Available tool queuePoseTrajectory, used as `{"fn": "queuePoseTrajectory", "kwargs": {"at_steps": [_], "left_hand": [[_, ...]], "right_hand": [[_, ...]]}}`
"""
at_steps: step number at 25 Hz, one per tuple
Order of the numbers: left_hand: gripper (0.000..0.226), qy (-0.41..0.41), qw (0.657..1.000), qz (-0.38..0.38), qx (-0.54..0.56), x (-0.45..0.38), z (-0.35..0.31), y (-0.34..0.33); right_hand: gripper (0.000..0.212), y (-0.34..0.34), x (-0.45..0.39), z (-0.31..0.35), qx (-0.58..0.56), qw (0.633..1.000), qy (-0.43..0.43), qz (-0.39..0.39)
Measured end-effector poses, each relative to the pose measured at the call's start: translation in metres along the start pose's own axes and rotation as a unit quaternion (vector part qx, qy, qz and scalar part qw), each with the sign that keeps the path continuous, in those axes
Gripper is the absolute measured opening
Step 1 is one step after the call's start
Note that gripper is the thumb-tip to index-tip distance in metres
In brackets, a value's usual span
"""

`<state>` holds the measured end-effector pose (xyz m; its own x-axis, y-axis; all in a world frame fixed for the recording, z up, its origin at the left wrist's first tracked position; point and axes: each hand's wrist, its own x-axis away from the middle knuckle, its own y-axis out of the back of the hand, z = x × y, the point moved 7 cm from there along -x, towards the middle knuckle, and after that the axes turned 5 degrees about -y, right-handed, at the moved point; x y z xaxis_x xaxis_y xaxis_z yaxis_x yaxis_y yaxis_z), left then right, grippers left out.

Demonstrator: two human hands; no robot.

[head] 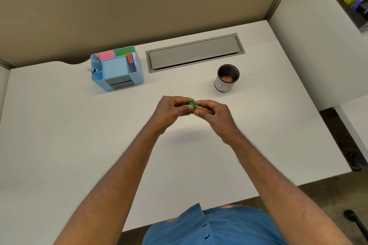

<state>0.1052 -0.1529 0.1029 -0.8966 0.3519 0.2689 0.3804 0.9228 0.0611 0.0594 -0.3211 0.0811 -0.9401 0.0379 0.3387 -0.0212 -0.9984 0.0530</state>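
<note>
Thumb and forefinger of left hand (170, 112) pinch the green cap (191, 103); right hand (217, 117) grips the clear box (203, 109).

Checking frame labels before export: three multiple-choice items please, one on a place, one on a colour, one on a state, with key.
1. The black cup stands where from the blue organizer?
A) right of it
B) left of it
C) inside it
2. The cap of the small container is:
A) red
B) green
C) yellow
3. The small container is:
A) lying untouched
B) in one hand only
C) held between left hand and right hand
Key: A, the black cup is off to the blue organizer's right; B, the cap end shows green; C, fingers of both hands pinch it above the desk.
</note>
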Motion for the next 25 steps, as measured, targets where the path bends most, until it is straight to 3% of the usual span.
{"fn": "queuePoseTrajectory", "kwargs": {"at_steps": [4, 8, 13, 25], "left_hand": [[0.03, -0.002, 0.999, -0.03, 0.015, -0.001, -0.002, -0.001], [0.028, 0.005, 0.999, -0.015, 0.028, -0.004, -0.005, -0.003], [0.028, 0.014, 0.996, 0.004, 0.091, -0.013, -0.009, -0.012], [0.029, 0.063, 0.97, -0.011, 0.234, -0.077, -0.008, -0.06]], "right_hand": [[0.032, 0.005, 0.001, 0.002, 0.013, 0.999, 0.01, -0.035], [0.032, 0.007, -0.001, 0.001, -0.019, 0.999, 0.002, -0.03], [0.031, 0.016, -0.003, 0.002, -0.072, 0.997, -0.005, -0.025], [0.029, 0.083, -0.034, 0.003, -0.12, 0.987, -0.037, -0.096]]}}
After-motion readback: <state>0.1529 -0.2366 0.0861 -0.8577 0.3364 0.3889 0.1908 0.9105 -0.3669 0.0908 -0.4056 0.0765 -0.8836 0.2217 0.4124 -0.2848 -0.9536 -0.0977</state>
